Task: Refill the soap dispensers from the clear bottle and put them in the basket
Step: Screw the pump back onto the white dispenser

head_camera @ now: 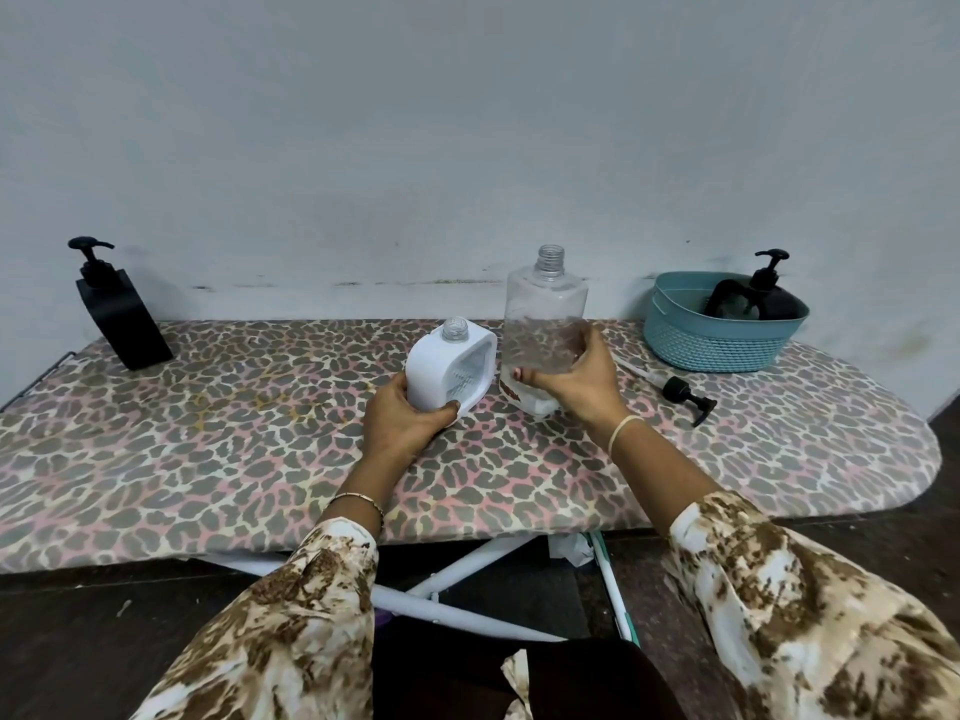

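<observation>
On ironing board (208,449), far left: black dispenser (117,314) upright, capped | left hand (402,423) gripping white dispenser (447,371), neck uncapped, contents unreadable | right hand (582,381) gripping clear bottle (543,324), uncapped, level unclear | loose pump (685,397) lying flat | basket (717,340) holding dark dispenser (763,298), base hidden.

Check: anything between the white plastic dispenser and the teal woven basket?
Yes. The clear plastic bottle, gripped by the right hand, stands just right of the white dispenser; beyond it a loose black pump lies on the board, short of the teal basket.
</observation>
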